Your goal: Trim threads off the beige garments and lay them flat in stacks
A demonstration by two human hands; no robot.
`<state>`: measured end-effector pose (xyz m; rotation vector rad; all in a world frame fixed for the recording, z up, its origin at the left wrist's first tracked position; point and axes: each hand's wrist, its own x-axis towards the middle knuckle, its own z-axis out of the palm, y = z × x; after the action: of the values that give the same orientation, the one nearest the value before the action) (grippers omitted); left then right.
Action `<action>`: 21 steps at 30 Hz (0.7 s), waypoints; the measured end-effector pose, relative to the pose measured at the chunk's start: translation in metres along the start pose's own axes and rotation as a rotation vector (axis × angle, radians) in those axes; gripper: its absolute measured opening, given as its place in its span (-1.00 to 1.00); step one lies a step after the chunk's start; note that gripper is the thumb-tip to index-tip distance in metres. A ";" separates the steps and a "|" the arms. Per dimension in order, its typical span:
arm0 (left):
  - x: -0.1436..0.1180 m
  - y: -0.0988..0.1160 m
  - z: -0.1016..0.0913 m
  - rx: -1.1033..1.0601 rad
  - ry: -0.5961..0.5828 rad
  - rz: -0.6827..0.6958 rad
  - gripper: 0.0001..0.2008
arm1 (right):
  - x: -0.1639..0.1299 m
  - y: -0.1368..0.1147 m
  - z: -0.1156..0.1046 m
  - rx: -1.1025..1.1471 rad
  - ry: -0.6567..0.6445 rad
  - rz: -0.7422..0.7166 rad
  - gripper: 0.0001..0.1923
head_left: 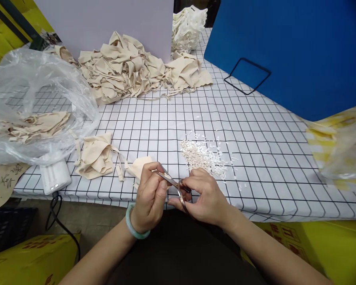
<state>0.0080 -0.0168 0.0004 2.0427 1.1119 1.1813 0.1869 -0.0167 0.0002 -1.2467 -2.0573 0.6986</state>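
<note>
Scissors point(177, 184) rest in the grip of the right hand point(206, 194), fingers curled at the handles and thumb extended low, with the blades pointing up and left toward the other hand. The right forearm comes in from the lower right corner, angled up to the left, its wrist near the front edge of the worktop point(261, 138). The left hand point(150, 196) is bent inward, fingers folded and thumb raised against them, pinching a piece of beige cloth point(140, 166) beside the blades; its forearm slants up from the lower left, a green bracelet point(129, 225) around the wrist. The cloth lies just beyond the left knuckles, near the front edge, and a narrow strip point(120, 154) runs leftward from it to a crumpled beige bundle point(96, 156). Whether the blades are fully closed, I cannot tell. Small pale clippings point(200, 154) lie scattered just beyond the right hand.
</note>
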 end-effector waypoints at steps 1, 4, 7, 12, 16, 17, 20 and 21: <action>0.001 0.000 0.001 0.003 -0.002 0.004 -0.76 | -0.001 0.001 0.000 -0.003 0.009 0.001 -0.51; 0.006 0.000 0.007 -0.002 -0.021 0.024 -0.77 | -0.007 0.006 -0.003 -0.028 0.044 0.009 -0.50; 0.013 -0.003 0.018 -0.040 -0.070 0.059 -0.78 | -0.017 0.015 -0.006 -0.086 0.093 0.051 -0.48; 0.022 -0.012 0.043 -0.162 -0.131 0.015 -0.79 | -0.033 0.033 -0.012 -0.165 0.191 0.208 -0.43; 0.020 -0.012 0.046 -0.149 -0.251 -0.023 -0.81 | -0.040 0.050 -0.021 -0.161 0.205 0.422 -0.52; 0.018 -0.012 0.042 -0.111 -0.320 -0.012 -0.86 | -0.041 0.054 -0.023 -0.166 0.197 0.450 -0.53; 0.012 -0.020 0.013 0.058 -0.372 0.005 -0.92 | -0.043 0.061 -0.027 -0.174 0.197 0.498 -0.48; 0.012 -0.027 -0.001 0.135 -0.315 -0.005 -0.95 | -0.042 0.062 -0.027 -0.163 0.204 0.503 -0.48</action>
<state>-0.0001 0.0074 -0.0141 2.2302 1.0624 0.7639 0.2575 -0.0257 -0.0356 -1.8794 -1.6705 0.5954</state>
